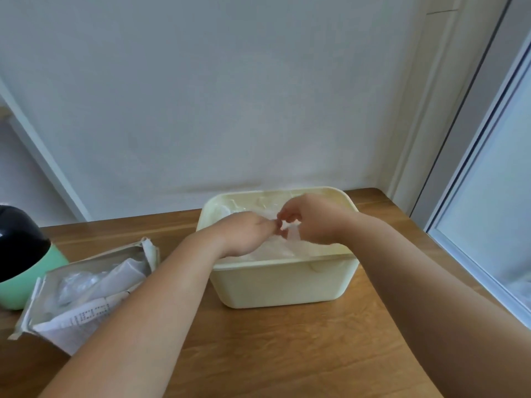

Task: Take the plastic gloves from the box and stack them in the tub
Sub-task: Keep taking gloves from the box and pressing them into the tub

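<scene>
Fingers (268, 225) of left hand (244, 232) and right hand (314, 221) pinch a glove (293, 236) above tub (281, 282); box (83, 314) print unreadable.

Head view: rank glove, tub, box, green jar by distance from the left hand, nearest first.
1. Glove: pinched at the fingertips of the left hand, over the tub.
2. Tub: directly beneath the hand, centre.
3. Box: lying open, off to the left.
4. Green jar: far left edge, beyond the box.

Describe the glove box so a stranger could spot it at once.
On the wooden table, look left of the cream tub. The box lies torn open, pale card with small print, clear gloves inside, unlike the round green-and-black container beside it.
</scene>
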